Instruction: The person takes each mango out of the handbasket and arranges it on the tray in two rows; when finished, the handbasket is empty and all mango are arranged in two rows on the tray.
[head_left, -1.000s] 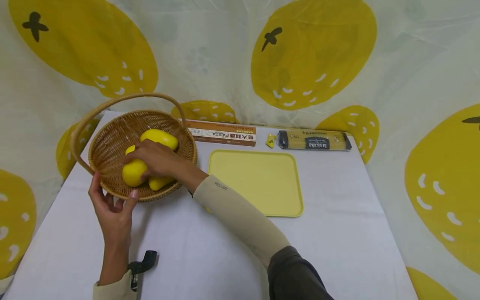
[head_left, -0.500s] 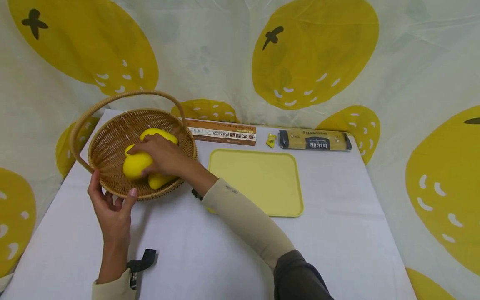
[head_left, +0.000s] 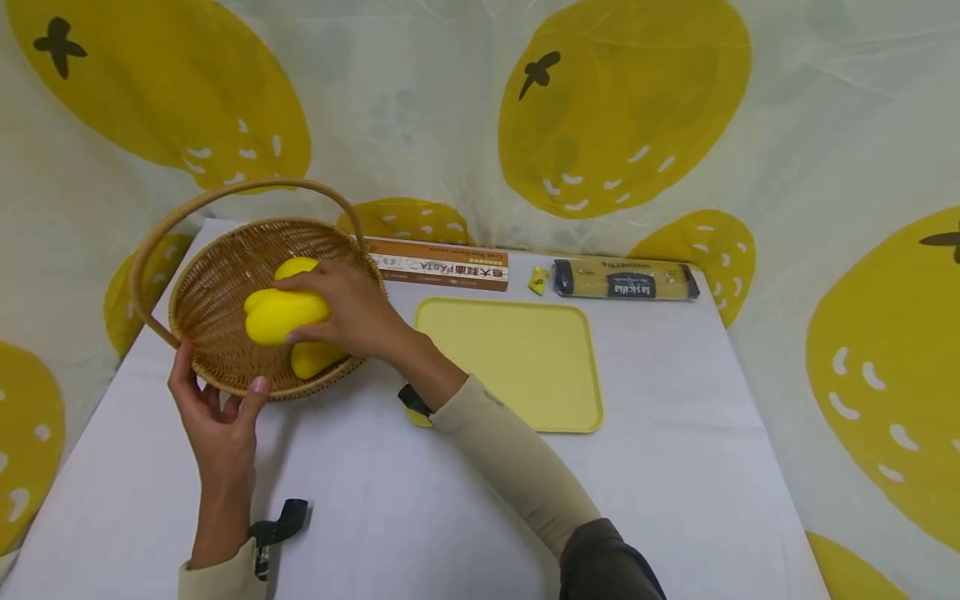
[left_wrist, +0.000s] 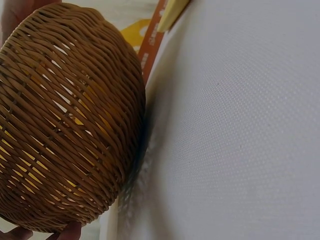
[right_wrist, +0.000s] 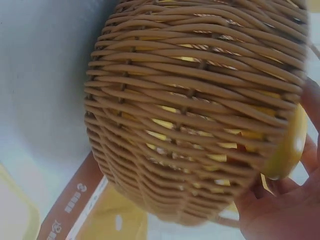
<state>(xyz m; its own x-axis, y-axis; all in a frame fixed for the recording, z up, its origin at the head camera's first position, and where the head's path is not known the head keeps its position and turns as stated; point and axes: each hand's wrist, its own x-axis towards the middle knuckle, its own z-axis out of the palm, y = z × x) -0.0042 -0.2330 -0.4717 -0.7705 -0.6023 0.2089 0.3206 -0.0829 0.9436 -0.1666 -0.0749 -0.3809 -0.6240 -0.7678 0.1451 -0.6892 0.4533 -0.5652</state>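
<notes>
A wicker basket [head_left: 217, 333] with an arched handle stands at the table's left, its opening tilted towards me. My left hand [head_left: 225, 433] holds its near rim, fingers spread along the edge by the handle's foot; two fingertips [left_wrist: 70, 231] show against the weave in the left wrist view. Over the basket's opening, my right hand [head_left: 356, 312] grips a glossy yellow bell pepper [head_left: 281, 318] with a lobed end. Two more smooth yellow pieces, one behind [head_left: 296, 267] and one below [head_left: 311, 358], lie in the basket, partly covered by the hand and the pepper.
A pale yellow tray [head_left: 517, 417] lies right of the basket, its near left part under the right arm. Along the back are a pasta box [head_left: 442, 267], a small yellow packet [head_left: 538, 281] and a spaghetti pack [head_left: 630, 280]. A lemon-print cloth [head_left: 420, 100] hangs behind.
My right hand has lifted the pepper and drawn it slightly right, turning it so its lobed end points left. The left hand still holds the basket, which has hardly moved.
</notes>
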